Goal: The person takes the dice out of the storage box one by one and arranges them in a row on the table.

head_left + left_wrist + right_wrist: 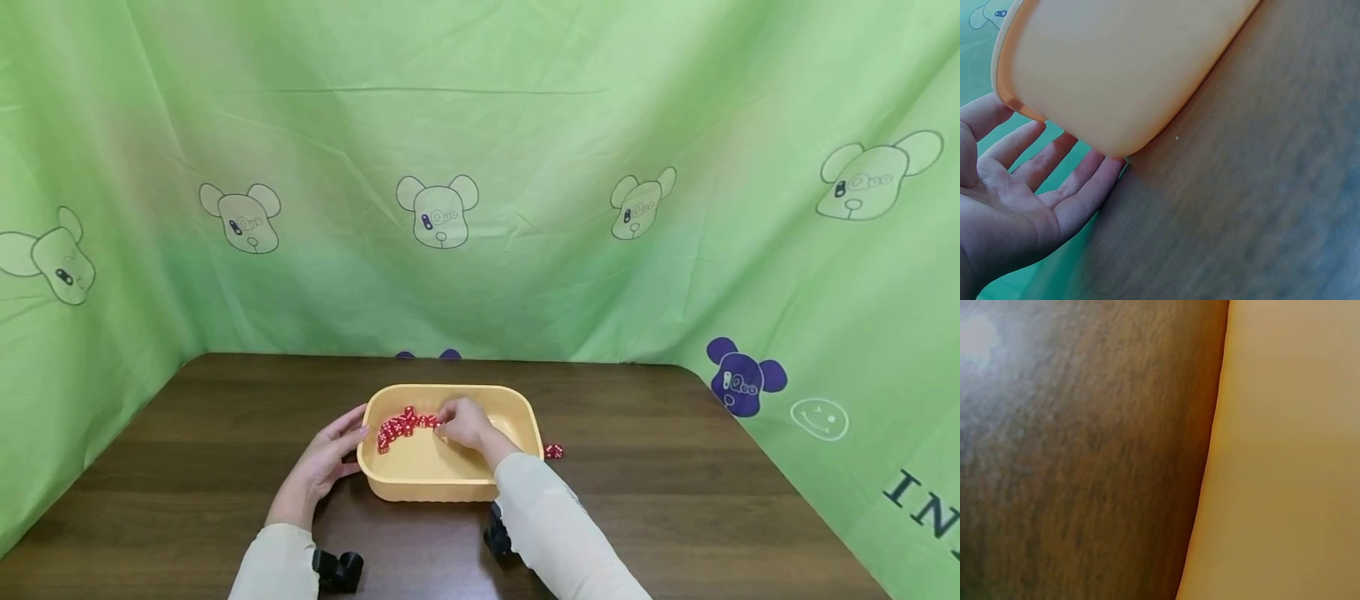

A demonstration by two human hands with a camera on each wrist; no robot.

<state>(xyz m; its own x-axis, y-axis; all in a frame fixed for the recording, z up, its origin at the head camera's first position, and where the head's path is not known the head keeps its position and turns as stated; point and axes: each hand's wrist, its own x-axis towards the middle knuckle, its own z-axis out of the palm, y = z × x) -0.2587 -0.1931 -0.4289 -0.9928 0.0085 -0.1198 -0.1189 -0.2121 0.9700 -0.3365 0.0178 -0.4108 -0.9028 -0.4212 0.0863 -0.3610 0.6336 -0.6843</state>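
Note:
A yellow plastic tub [465, 490] stands on the brown table. Inside it, several red dice with white dots [395, 427] form a curved row along the left and middle. My left hand [324, 460] is at the tub's left end, fingers spread and lightly bent; the left wrist view shows its fingertips [1107, 167] against the tub's outer wall and rim. Over the tub floor, my right hand [467, 423] pinches a red die [437, 423] at the row's right end, its fingertips partly hiding it. Only tub wall and table appear in the right wrist view.
More red dice [553, 451] lie on the table just outside the tub's right side. Black wrist-camera parts [339, 571] stick out by the sleeves. A green printed cloth [442, 292] hangs around the table's back and sides.

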